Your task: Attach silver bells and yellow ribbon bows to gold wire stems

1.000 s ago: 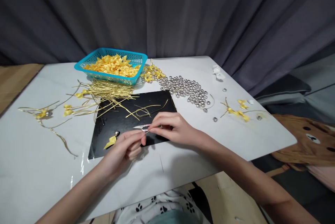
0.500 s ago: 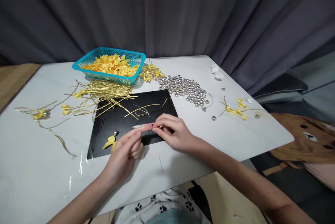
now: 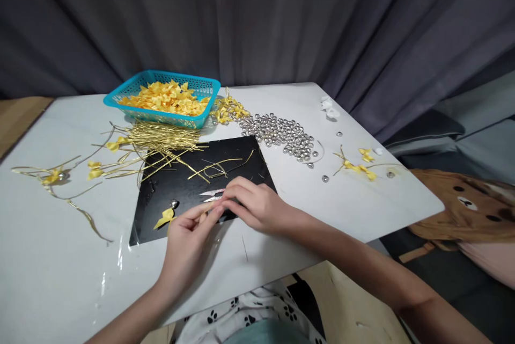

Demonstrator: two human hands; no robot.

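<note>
My right hand rests at the near edge of a black mat, its fingers closed on small metal snips whose blades point left. My left hand is just below, with thumb and fingers pinched near the snips; whatever they pinch is too thin to make out. A yellow ribbon bow with a silver bead lies on the mat beside my left fingers. Loose gold wires lie across the mat's far half.
A teal basket of yellow bows stands at the back left of the white table. A bundle of gold wires, a pile of silver beads and finished bows lie around. A bear cushion sits right, off the table.
The view has shifted slightly. My right hand slid a little left and nearer with the snips; my left hand lowered and drew in under them.
</note>
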